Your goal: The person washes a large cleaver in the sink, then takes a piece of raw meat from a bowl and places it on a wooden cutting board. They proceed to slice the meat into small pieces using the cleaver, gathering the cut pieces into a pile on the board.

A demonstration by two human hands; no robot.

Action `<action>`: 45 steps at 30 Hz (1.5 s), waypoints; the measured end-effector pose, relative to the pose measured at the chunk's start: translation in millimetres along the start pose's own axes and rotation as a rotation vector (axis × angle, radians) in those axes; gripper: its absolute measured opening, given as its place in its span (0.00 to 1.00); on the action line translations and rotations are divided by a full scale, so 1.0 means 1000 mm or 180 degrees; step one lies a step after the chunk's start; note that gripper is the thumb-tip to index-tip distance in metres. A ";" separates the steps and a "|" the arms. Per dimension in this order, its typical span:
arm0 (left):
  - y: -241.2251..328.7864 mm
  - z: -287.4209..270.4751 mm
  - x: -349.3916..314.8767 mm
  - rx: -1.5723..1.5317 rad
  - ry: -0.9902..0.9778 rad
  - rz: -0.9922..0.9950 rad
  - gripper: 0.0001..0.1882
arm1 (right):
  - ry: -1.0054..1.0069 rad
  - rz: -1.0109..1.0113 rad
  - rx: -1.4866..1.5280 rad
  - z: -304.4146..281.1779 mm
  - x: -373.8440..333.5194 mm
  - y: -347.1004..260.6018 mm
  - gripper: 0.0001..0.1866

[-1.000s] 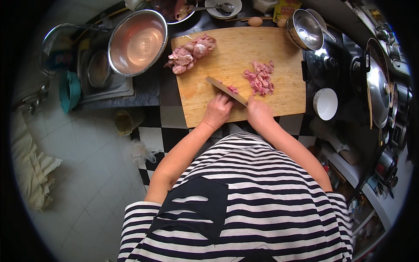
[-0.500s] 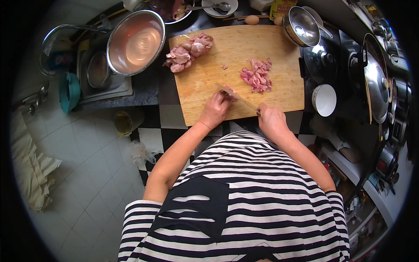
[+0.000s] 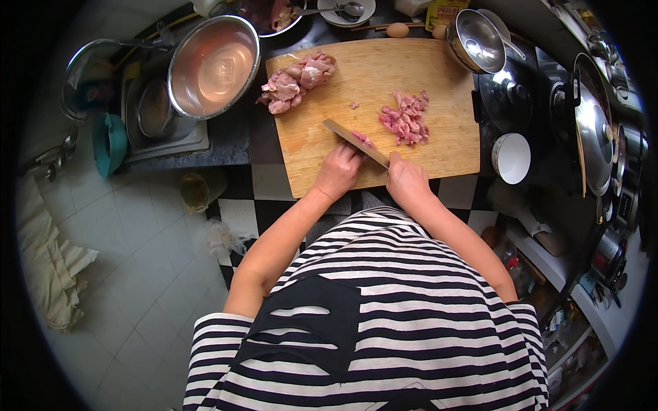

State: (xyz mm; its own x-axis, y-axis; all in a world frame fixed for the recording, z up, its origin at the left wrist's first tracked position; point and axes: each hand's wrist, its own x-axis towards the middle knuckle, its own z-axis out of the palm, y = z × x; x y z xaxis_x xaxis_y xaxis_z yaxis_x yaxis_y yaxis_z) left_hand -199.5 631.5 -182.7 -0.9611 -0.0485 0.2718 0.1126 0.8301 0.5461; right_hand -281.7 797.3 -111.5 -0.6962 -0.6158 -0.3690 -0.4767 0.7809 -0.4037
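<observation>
In my right hand (image 3: 408, 179) is a kitchen knife (image 3: 355, 142), fingers closed round its handle. The blade slants up to the left across the near part of a wooden cutting board (image 3: 439, 61). My left hand (image 3: 340, 169) has its fingers bent and pressed down against the near side of the blade, on a piece of raw meat mostly hidden by them. A pink slice of meat (image 3: 364, 139) shows just beyond the blade. Farther right lies a pile of cut meat (image 3: 406, 118). A larger heap of uncut meat (image 3: 296, 82) rests at the board's far left corner.
A metal basin (image 3: 214, 67) stands left of the board, by the sink (image 3: 171, 140). At the right are a metal bowl (image 3: 476, 41), a white bowl (image 3: 511, 158) and a lidded pan (image 3: 507, 96). An egg (image 3: 397, 30) lies behind the board.
My right hand has moved left with the knife, and the blade has shifted up and left, turning more of its flat side into view. My left hand has barely moved.
</observation>
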 end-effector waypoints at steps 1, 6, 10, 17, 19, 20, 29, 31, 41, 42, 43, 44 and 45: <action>0.000 0.000 0.000 -0.0033 -0.0046 -0.0019 0.14 | -0.0119 0.0061 -0.0057 -0.003 -0.003 0.002 0.07; 0.000 0.000 0.002 0.0019 -0.0162 -0.0011 0.15 | -0.0429 0.0279 -0.0209 -0.018 -0.027 0.023 0.08; 0.001 0.002 0.004 0.0006 -0.0049 -0.0025 0.12 | -0.0213 -0.0033 -0.0246 -0.008 0.004 0.004 0.08; -0.002 0.004 0.003 0.0080 -0.0179 -0.0037 0.15 | -0.0345 0.0244 -0.0234 -0.005 -0.007 0.018 0.08; 0.000 0.003 0.003 0.0128 -0.0183 -0.0011 0.15 | -0.0322 0.0282 -0.0074 -0.004 -0.013 0.032 0.07; 0.000 0.003 0.004 0.0140 -0.0096 0.0046 0.16 | -0.0301 0.0260 -0.0049 -0.002 -0.011 0.037 0.07; 0.011 -0.013 0.010 -0.0194 0.0034 0.0009 0.15 | 0.0250 0.0273 0.0505 -0.043 0.007 0.028 0.06; 0.008 -0.014 0.007 -0.0265 0.0039 0.0036 0.16 | -0.0037 0.0091 0.0192 -0.042 -0.010 0.026 0.06; -0.001 -0.007 0.005 -0.0041 -0.0085 0.0236 0.14 | -0.0232 0.0163 0.0082 -0.021 -0.032 0.027 0.05; -0.002 -0.008 0.006 -0.0044 -0.0103 0.0233 0.14 | -0.0261 0.0140 0.0112 -0.020 -0.030 0.027 0.05; -0.003 -0.006 0.005 -0.0033 -0.0088 0.0219 0.14 | -0.0286 0.0129 0.0073 -0.019 -0.028 0.026 0.05; -0.004 -0.004 0.003 -0.0022 -0.0073 0.0204 0.15 | -0.0311 0.0118 0.0033 -0.018 -0.026 0.025 0.05; -0.005 -0.004 0.002 -0.0005 -0.0056 0.0191 0.15 | -0.0332 0.0101 -0.0004 -0.018 -0.022 0.023 0.05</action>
State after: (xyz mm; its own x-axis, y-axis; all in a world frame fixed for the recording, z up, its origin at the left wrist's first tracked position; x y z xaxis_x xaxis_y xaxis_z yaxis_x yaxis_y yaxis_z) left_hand -201.5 624.9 -182.2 -0.9569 0.0113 0.2901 0.1706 0.8304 0.5304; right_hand -286.8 831.1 -97.4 -0.6513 -0.5982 -0.4668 -0.4561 0.8003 -0.3893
